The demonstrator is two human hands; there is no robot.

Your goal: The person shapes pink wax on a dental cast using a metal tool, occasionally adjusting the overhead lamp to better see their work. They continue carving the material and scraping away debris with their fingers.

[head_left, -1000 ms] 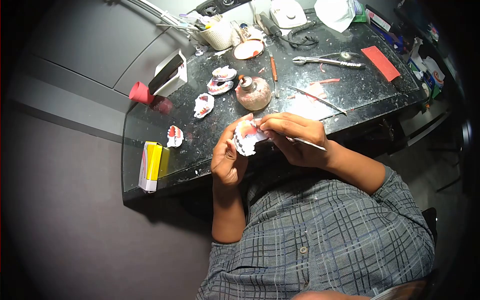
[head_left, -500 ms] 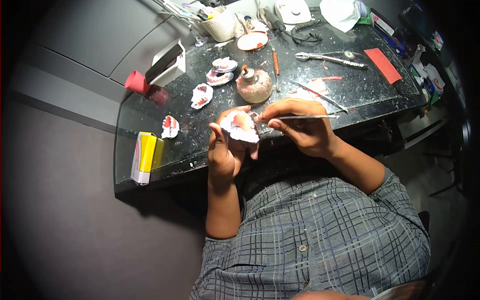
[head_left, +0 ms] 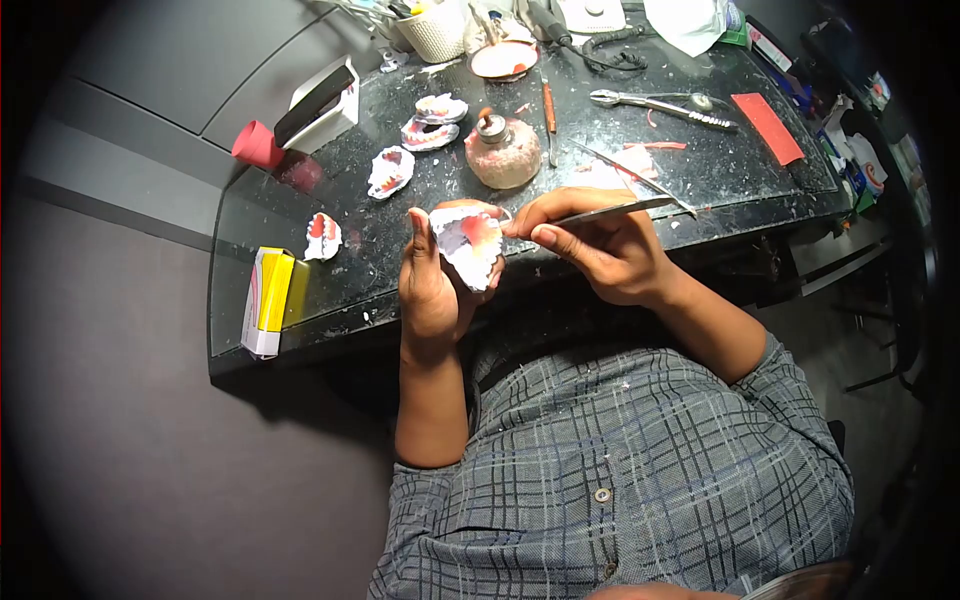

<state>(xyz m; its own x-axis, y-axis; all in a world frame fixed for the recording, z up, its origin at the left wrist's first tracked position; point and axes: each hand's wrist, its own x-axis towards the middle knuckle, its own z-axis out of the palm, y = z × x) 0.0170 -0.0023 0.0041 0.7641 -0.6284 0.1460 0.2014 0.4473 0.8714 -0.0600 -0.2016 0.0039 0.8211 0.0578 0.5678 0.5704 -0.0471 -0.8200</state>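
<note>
My left hand (head_left: 430,285) is closed around a white plaster dental cast (head_left: 463,255) with pink wax on its inner side. The thumb presses the left edge of the cast, and the other fingers are mostly hidden behind it. In my right hand (head_left: 615,255) is a thin metal wax carver (head_left: 622,210), gripped like a pen, its handle pointing right. The fingertips of this hand are close to the cast's right edge. Whether the carver's working end touches the wax is too small to tell. Just beyond both hands stands a round glass spirit lamp (head_left: 503,158).
More plaster casts (head_left: 390,172) stand on the black bench. A yellow and white box (head_left: 268,300) sits at its left edge. Toward the right lie a slim metal tool (head_left: 640,175), pliers (head_left: 665,108) and a red wax sheet (head_left: 768,128). A white cup (head_left: 437,38) holds tools.
The dental cast has turned in my left hand, so its pink inner side faces more to the right. The carver's handle now slants upward to the right. The view has shifted slightly.
</note>
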